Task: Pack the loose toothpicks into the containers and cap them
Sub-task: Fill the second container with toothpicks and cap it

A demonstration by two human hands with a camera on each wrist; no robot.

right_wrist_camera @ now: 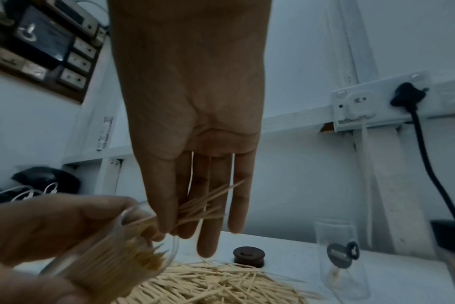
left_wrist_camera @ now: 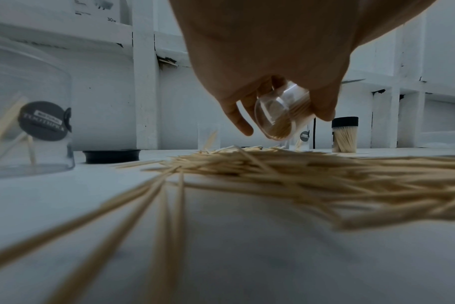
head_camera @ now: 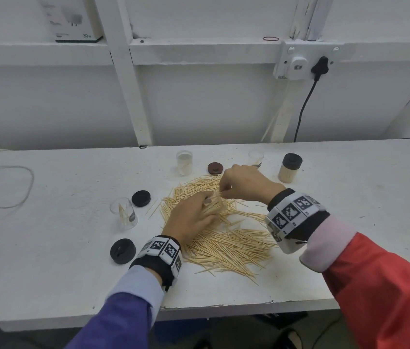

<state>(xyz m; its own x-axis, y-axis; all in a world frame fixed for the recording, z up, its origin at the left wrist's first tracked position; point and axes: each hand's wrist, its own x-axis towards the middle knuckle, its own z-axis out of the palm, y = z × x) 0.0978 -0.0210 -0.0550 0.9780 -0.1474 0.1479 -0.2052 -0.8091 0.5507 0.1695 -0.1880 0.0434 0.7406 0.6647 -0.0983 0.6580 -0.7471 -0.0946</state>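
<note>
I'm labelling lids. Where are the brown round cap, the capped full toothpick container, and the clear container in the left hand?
brown round cap [head_camera: 215,168]: head view, top face.
capped full toothpick container [head_camera: 287,172]: head view, side wall.
clear container in the left hand [left_wrist_camera: 281,115]: left wrist view, clear wall.

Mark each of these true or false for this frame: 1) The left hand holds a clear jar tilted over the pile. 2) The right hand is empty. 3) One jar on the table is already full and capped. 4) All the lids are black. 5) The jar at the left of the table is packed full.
1) True: the left hand grips a tilted clear jar above the toothpick pile.
2) False: the right hand pinches a bunch of toothpicks at the jar's mouth.
3) True: the capped jar is full.
4) False: one lid is brown.
5) False: the left jar holds only a few toothpicks.
</note>
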